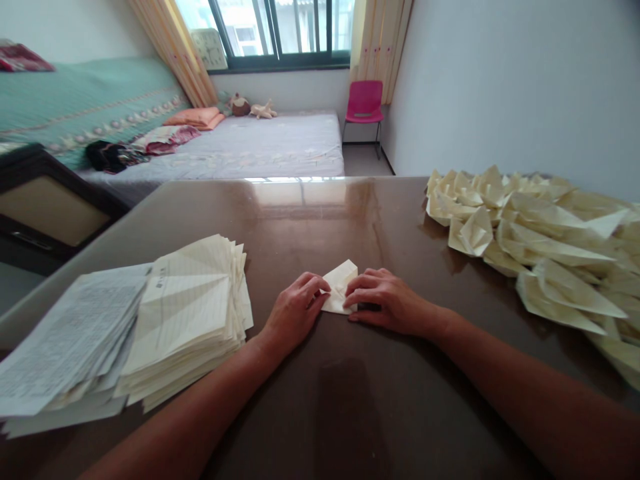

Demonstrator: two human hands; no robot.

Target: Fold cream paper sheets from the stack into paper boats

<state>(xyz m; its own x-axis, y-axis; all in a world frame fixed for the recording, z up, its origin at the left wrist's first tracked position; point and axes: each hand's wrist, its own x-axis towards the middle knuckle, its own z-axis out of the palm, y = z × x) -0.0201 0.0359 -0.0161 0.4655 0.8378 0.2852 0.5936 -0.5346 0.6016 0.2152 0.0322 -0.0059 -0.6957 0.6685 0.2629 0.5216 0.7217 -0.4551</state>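
Note:
A small folded piece of cream paper [343,275] lies on the glossy brown table [310,233] between my hands. At its left corner, my left hand [299,303] pinches the edge between thumb and fingers. My right hand [383,300] has its curled fingers and thumb on the paper's right side, covering part of it. Left of my hands is a thick stack of lined cream sheets [187,293], the top one creased. Many folded paper boats [545,227] are heaped at the right.
Printed white sheets [75,333] lie at the table's left, beside the lined stack. Past the table's far edge is a bed [290,143] with pillows and soft toys. A pink chair [365,101] stands by the window, and a dark cabinet [55,207] is at the left.

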